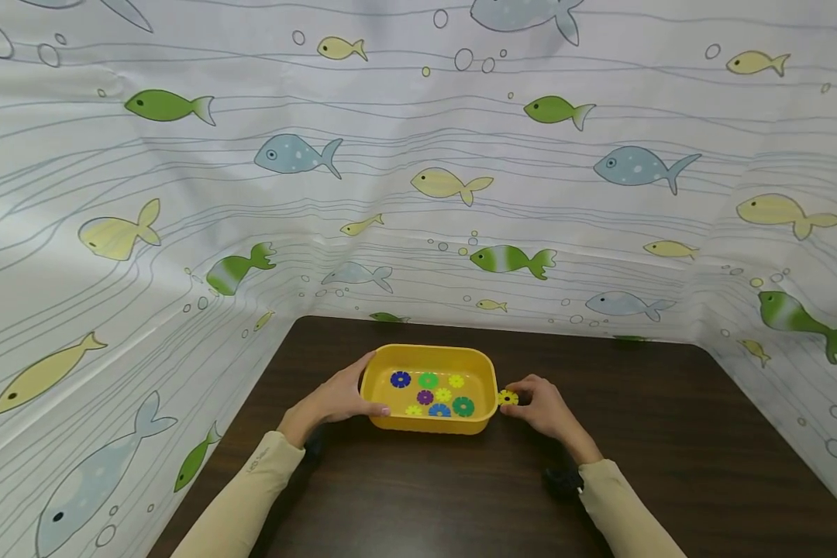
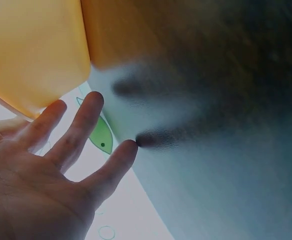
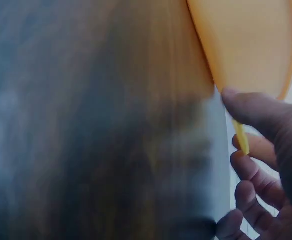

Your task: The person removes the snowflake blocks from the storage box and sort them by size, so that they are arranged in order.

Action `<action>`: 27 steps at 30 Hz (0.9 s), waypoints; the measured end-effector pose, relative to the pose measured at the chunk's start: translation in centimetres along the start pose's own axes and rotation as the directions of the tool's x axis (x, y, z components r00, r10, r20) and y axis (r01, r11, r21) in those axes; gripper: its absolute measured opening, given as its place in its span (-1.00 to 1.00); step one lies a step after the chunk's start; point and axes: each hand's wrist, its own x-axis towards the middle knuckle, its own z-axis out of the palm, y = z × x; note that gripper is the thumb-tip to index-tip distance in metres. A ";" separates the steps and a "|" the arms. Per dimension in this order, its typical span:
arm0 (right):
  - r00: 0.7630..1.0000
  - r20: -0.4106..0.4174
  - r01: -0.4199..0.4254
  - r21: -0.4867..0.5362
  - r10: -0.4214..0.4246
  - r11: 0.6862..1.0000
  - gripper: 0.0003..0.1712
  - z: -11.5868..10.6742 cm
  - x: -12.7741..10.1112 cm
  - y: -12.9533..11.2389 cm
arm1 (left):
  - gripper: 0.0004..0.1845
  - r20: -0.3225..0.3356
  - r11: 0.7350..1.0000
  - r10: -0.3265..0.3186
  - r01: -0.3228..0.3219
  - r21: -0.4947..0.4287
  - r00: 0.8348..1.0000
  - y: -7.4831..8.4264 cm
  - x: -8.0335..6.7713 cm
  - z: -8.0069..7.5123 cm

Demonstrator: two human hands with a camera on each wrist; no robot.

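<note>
A yellow plastic basin sits on the dark table with several notched plastic discs inside, such as a dark blue disc, a purple disc and a green disc. My left hand grips the basin's left end, thumb at the near rim and forefinger toward the far side. Its other fingers spread beside the basin wall. Just outside the basin's right wall, my right hand pinches a yellow notched disc between thumb and fingers. That disc appears edge-on in the right wrist view.
The dark wooden table extends around the basin. Fish-printed white sheeting rises behind and along both sides of it. A dark band shows at my right wrist, near the sleeve.
</note>
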 end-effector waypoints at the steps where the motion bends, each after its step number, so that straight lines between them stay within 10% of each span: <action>1: 1.000 0.004 0.004 -0.005 -0.004 1.000 -0.53 0.1 0.1 0.0 | 0.21 0.002 1.000 0.003 -0.003 -0.002 1.000 0.0 0.0 0.0; 27: 0.996 0.074 -0.046 -0.028 0.048 0.999 -0.45 0.7 0.1 -0.5 | 0.22 0.002 1.000 -0.016 0.016 -0.015 1.000 -0.2 0.1 0.1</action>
